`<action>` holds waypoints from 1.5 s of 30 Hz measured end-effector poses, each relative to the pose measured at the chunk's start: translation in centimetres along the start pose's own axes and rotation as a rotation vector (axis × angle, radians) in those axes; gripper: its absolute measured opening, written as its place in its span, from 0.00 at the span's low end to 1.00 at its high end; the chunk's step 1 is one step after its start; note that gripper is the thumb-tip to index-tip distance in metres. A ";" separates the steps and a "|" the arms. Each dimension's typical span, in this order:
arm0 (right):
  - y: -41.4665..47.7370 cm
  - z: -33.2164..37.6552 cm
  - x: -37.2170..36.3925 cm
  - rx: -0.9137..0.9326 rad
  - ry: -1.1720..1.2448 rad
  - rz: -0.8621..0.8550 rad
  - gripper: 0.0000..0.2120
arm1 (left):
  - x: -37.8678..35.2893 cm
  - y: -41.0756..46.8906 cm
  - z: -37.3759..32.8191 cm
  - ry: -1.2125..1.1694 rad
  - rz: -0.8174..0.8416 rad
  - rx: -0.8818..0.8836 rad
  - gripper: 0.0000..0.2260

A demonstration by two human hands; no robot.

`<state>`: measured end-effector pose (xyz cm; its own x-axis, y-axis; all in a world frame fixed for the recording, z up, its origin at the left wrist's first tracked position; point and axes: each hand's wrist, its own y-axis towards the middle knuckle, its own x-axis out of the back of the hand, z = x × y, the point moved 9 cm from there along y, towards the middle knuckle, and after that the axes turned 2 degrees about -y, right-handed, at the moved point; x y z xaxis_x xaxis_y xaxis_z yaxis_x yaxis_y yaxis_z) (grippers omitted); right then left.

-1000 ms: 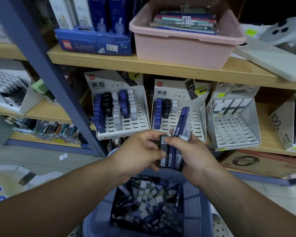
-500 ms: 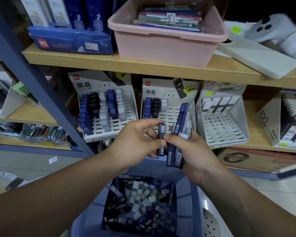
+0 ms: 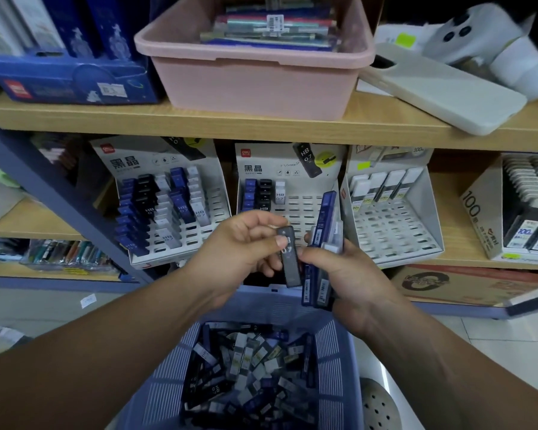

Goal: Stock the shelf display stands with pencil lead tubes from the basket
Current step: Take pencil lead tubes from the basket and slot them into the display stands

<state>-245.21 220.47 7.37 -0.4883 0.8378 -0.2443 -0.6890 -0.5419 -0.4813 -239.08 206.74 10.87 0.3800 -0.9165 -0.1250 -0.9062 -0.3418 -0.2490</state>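
My left hand (image 3: 241, 246) pinches one black lead tube (image 3: 290, 259) marked 0.7, held upright in front of the middle display stand (image 3: 305, 212). My right hand (image 3: 345, 271) grips a bundle of blue and clear lead tubes (image 3: 323, 252), its thumb touching the black tube. Below both hands stands a blue slotted basket (image 3: 333, 361) holding several loose tubes. The left display stand (image 3: 212, 209) is about half full. The middle stand has three short columns at its top left. A right display stand (image 3: 395, 231) holds white packs along its top row.
A pink tub (image 3: 255, 79), a blue box (image 3: 69, 79) and a grey phone case (image 3: 441, 91) sit on the wooden shelf (image 3: 261, 125) above. A blue steel upright (image 3: 53, 193) slants at left. A white "100" box (image 3: 485, 218) is at right. A cardboard box (image 3: 466, 283) lies below.
My left hand has pulled the black tube out of the bundle and up a little. The view has shifted down and closer to the stands.
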 end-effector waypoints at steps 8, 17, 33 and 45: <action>-0.1 0.0 1.3 -0.021 0.060 -0.045 0.12 | 5.9 3.7 -5.0 0.625 -0.309 -0.328 0.07; -0.5 0.1 2.1 -0.029 0.068 -0.067 0.14 | 4.9 5.3 -3.9 0.945 -0.305 -0.493 0.03; -0.8 0.5 1.9 -0.031 0.062 0.017 0.09 | 3.9 6.2 -3.2 1.140 -0.243 -0.565 0.07; -0.4 1.0 0.7 0.053 0.152 -0.059 0.13 | -3.4 -2.4 -0.3 0.390 0.052 -0.028 0.13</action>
<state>-245.79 221.21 8.26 -0.3619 0.8666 -0.3436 -0.7433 -0.4907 -0.4547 -238.28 210.64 12.20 0.2395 -0.9411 0.2387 -0.9292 -0.2934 -0.2246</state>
